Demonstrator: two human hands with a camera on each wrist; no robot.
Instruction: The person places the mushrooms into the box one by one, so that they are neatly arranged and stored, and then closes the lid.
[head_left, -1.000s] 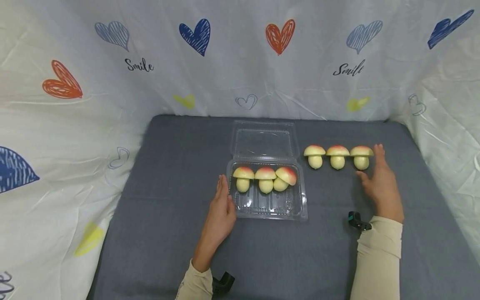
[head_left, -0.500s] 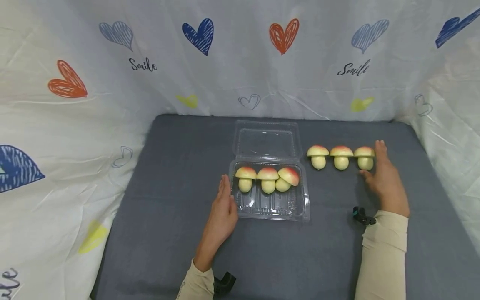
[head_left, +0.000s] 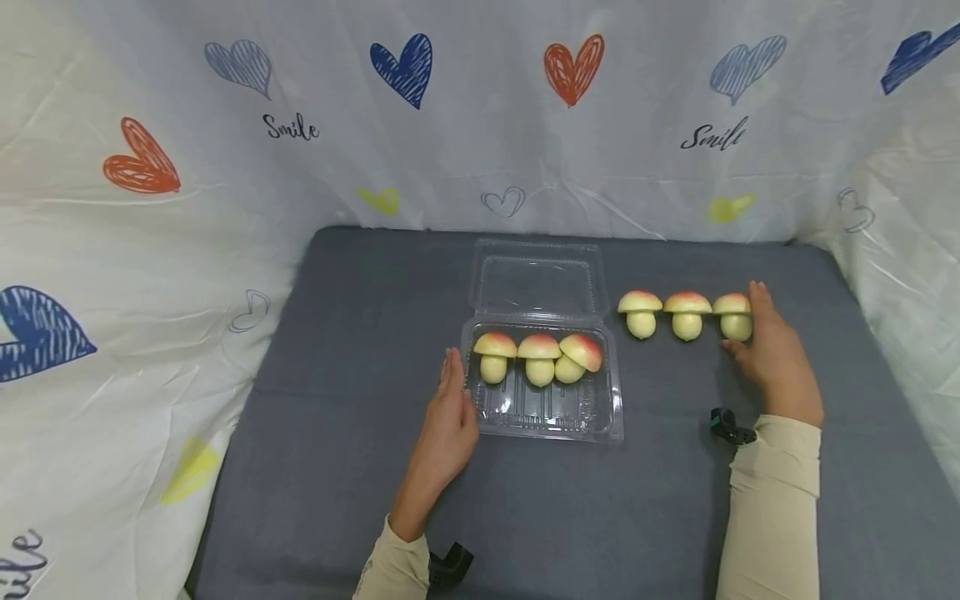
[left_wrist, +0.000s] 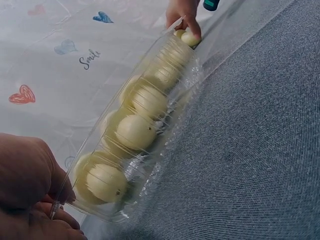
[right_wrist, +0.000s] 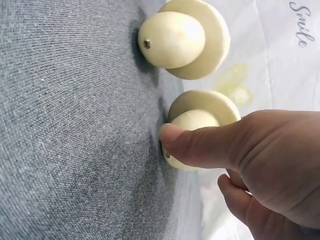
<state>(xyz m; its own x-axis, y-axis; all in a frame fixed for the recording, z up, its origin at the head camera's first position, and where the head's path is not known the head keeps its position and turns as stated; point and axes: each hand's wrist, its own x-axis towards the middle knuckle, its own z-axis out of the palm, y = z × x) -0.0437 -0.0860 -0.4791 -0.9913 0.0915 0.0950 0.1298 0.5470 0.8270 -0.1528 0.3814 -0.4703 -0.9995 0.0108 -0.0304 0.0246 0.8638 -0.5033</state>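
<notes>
The left hand (head_left: 442, 425) was positioned at the left side of the clear container (head_left: 555, 427), its thumb and fingers pinching the left rim. This appeared to be the steadying grip; light pressure would have been sufficient, since the thin plastic looked likely to flex.

The container rested on the grey cloth (head_left: 337, 483), with its lid (head_left: 538, 283) folded back on the far side. Three mushroom-shaped pieces lay in the far half of the tray: the left piece (head_left: 494, 367) and the middle piece (head_left: 539, 354) with stems toward the near side, the right piece (head_left: 581, 354) turned askew against the middle one.

To the right of the container, three more pieces lay in a row on the cloth, caps far and stems near: the first loose piece (head_left: 640, 317), the second loose piece (head_left: 687, 317) and the end piece (head_left: 735, 327).

The right hand (head_left: 780, 367) held the end piece between the thumb, placed on its stem, and the fingers on its right side. Pinch force could not be told. A sound pick-up called for a straight lift, clear of the neighbouring cap.
</notes>
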